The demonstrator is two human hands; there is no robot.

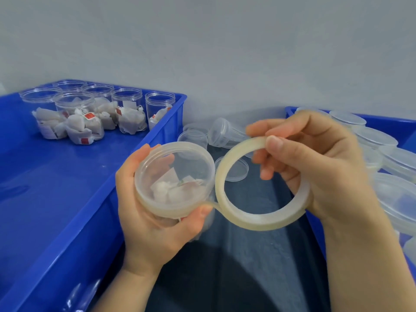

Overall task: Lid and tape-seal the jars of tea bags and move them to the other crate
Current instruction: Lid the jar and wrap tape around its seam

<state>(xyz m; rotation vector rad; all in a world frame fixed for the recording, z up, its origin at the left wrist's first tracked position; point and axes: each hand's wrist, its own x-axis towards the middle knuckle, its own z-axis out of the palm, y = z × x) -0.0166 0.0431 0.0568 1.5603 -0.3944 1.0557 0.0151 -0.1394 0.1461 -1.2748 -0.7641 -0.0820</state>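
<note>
Clear jar (173,179) gripped in left hand (146,233); right hand (315,165) pinches tape roll (258,221) beside it

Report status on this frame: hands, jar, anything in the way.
Left hand grips lidded jar, thumb pinning tape at lid seam. Right hand holds tape roll, strip running to jar. Nothing blocking; open jars wait in left crate.

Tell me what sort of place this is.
Probably a small hand-packing bench: open jars of tea bags stand in a blue crate, spare lids lie beside it, and a roll of tape is sealing a lidded jar.
</note>
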